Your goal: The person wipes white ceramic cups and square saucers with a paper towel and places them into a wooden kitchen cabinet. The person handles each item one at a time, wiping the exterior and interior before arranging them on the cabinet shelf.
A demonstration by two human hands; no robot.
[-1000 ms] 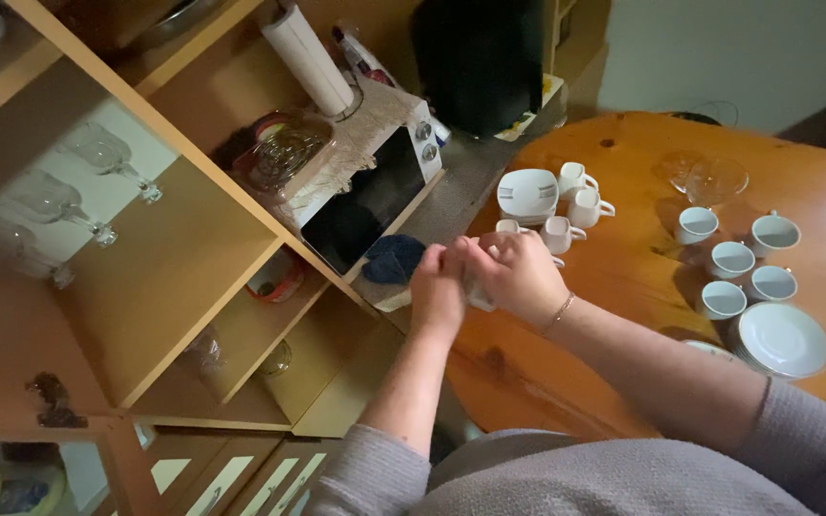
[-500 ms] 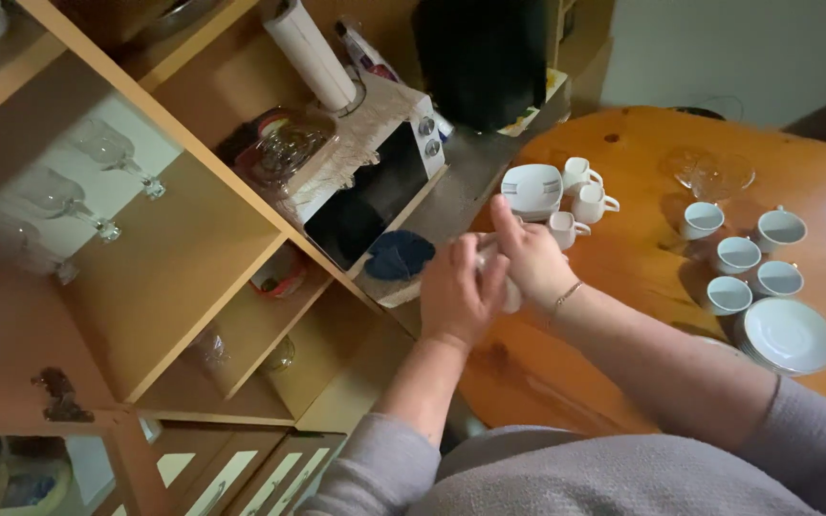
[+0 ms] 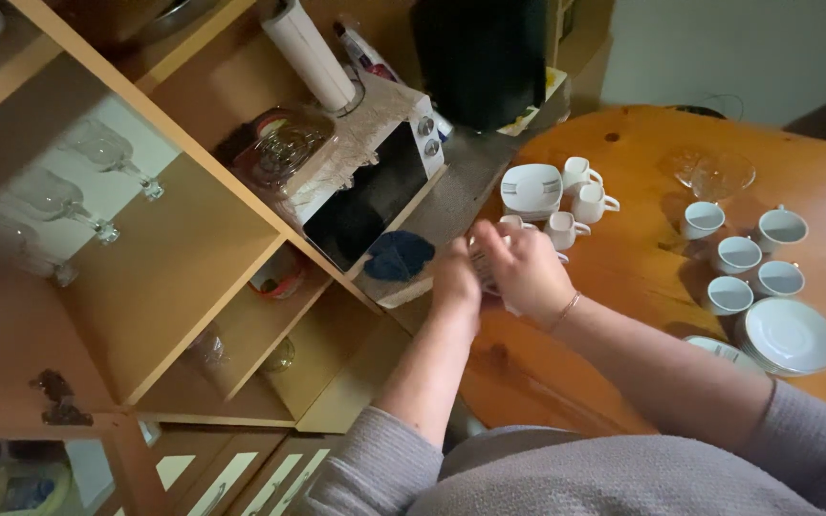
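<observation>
Hands [image 3: 504,272] now nearer cups [image 3: 566,225].

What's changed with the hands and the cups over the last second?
Both hands stayed together at the table edge around a small white item; the left hand and right hand only shifted their hold slightly. Whether anything was picked up or released can't be told. The white cups, saucer and sugar bowl stayed put.

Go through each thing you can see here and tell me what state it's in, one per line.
Left hand: closed around a white item, mostly hidden.
Right hand: gripping the same white item.
Cups: upright, empty, grouped on the table.
Saucers: stacked, bare.
Small jugs: upright beside the white lidded dish.
Microwave: door shut.
Blue cloth: crumpled on the shelf.
Wine glasses: lying in the cabinet.
Paper towel roll: upright.
</observation>
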